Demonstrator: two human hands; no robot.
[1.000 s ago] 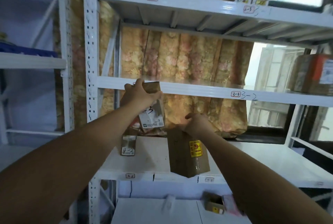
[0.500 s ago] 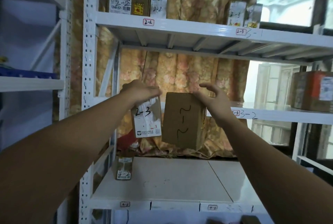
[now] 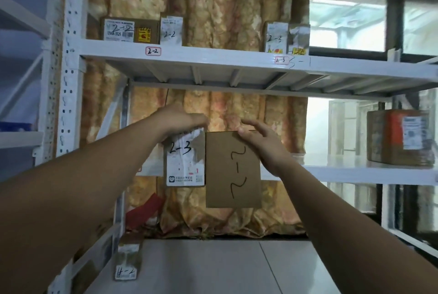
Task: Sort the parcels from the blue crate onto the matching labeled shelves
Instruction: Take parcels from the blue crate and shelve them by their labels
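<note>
while both arms reach up toward a white rack, each hand holds one parcel by its top, so the handwritten codes face the viewer. the left hand [image 3: 180,119] grips the 2-3 parcel [image 3: 183,163], small with a white label. the right hand [image 3: 258,142] pinches the top corner of the 2-2 parcel [image 3: 233,170], plain brown card. they hang side by side, edges touching or nearly so, below the top shelf [image 3: 213,57]. this hold seems meant for checking codes against the shelf tags. the 2-2 tag [image 3: 153,51] is up and left, under two shelved boxes [image 3: 130,29], with bare shelf to their right. the 2-3 tag [image 3: 281,60] is further right, under two more. each parcel must rise past the shelf's front rim.
</note>
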